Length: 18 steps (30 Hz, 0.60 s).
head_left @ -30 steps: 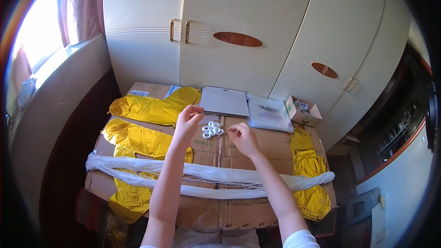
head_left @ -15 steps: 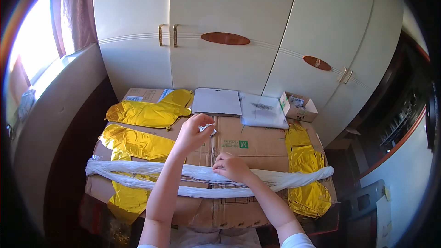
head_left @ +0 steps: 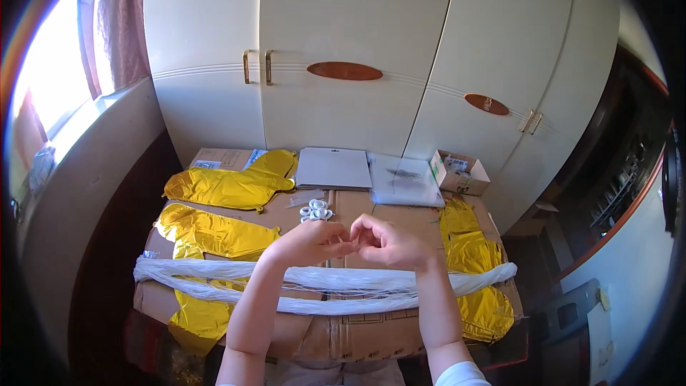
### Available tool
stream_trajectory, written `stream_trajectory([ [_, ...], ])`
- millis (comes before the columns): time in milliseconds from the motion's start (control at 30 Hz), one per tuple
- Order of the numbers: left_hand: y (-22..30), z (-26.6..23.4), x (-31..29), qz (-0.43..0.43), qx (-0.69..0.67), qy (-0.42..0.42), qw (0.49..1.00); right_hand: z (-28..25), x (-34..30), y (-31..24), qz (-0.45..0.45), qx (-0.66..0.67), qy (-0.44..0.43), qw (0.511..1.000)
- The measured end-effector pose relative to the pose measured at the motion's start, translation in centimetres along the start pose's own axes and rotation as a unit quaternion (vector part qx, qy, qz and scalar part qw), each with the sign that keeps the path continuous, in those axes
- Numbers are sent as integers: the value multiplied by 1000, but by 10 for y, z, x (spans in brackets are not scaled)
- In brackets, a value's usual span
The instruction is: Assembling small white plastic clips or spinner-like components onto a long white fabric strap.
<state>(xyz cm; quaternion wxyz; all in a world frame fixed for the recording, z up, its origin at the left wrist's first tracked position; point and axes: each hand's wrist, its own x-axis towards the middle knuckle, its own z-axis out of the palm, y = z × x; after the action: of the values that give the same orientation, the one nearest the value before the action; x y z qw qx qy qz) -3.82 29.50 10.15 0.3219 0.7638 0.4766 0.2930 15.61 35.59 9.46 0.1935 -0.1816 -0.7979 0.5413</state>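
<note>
My left hand (head_left: 313,243) and my right hand (head_left: 391,244) meet above the middle of the cardboard, fingertips pinched close together. Whatever sits between the fingers is too small to make out. Below them a long hank of white thread (head_left: 386,280) stretches across the cardboard from left to right, in a flattened loop. Just beyond my left hand lies a small pile of white rings (head_left: 316,209), with a clear little plastic bag (head_left: 305,198) beside it.
Flat gold foil balloons lie at the far left (head_left: 229,186), near left (head_left: 214,231) and right (head_left: 473,243). Along the back stand a white flat stack (head_left: 331,167), clear plastic sleeves (head_left: 405,182) and a small open box (head_left: 473,184). Cabinets (head_left: 343,7) rise behind the cardboard (head_left: 307,325).
My left hand has drawn back from the white rings, which now show. My right hand has lifted off the thread hank, and both hands have come together.
</note>
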Motion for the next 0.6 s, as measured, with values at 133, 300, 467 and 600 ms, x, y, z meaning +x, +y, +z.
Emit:
stream_trajectory([
  [133,14,-2,-7,34,-88,52,994,5,-7,-30,-61,54,79,994],
  [300,24,5,-7,179,-164,174,954,24,-4,-33,-116,267,106,951],
  [467,30,13,-3,210,-158,237,935,27,0,-12,-132,269,-42,953],
  [600,27,17,-6,123,-369,169,905,22,1,-5,-146,259,-74,952],
])
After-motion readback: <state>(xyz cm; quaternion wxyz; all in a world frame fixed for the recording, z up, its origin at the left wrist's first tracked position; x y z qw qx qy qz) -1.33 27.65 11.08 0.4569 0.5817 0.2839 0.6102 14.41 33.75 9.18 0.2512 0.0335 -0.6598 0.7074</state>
